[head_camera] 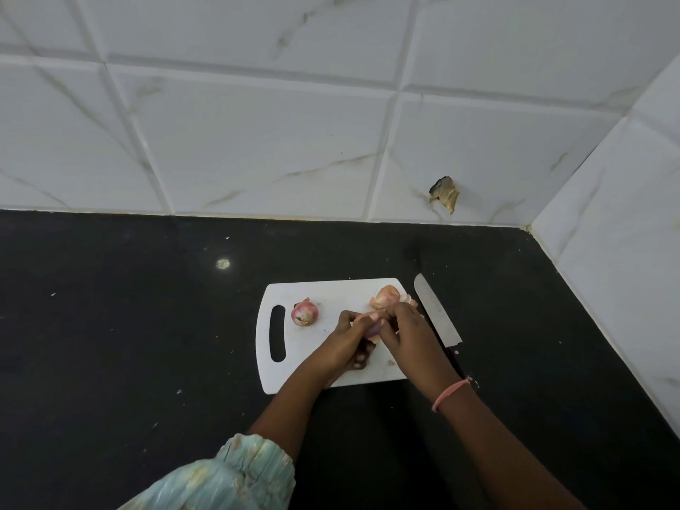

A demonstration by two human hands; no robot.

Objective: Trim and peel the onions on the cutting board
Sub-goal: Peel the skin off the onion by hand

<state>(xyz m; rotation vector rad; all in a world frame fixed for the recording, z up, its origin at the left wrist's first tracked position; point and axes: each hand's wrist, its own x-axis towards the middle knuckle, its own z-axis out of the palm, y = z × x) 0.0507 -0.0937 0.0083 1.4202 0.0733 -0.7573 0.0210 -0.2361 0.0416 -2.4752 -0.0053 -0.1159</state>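
White plastic makes up the cutting board (323,373), lying at the centre of the frame on a black counter (110,325); going from its left edge, a handle slot comes first, then a whole onion (304,313) resting on the board with its pink skin on, apart from both hands; next the left hand (349,342), fingers curled round the onion in hand (371,325), which is mostly hidden so that only a pale purple patch shows between the hands; the right hand (403,331) meets it from the right, fingertips pinching at the loose skin on top; behind the right hand, at the board's upper right corner, lies a heap of peelings (386,297); right of the board a knife (438,312) rests on the counter, blade pointing to the upper part of the frame, untouched.

Judging from this, peeling is the step in hand, and it goes best if the left hand grips firmly and turns the bulb while the right pulls the dry layer from the cut end downward in wide strips, taking the papery layer only; thin strips are likely to tear and leave scraps behind.

No bowl or bin is in view; the board alone serves as one, carrying the onions and the scraps.
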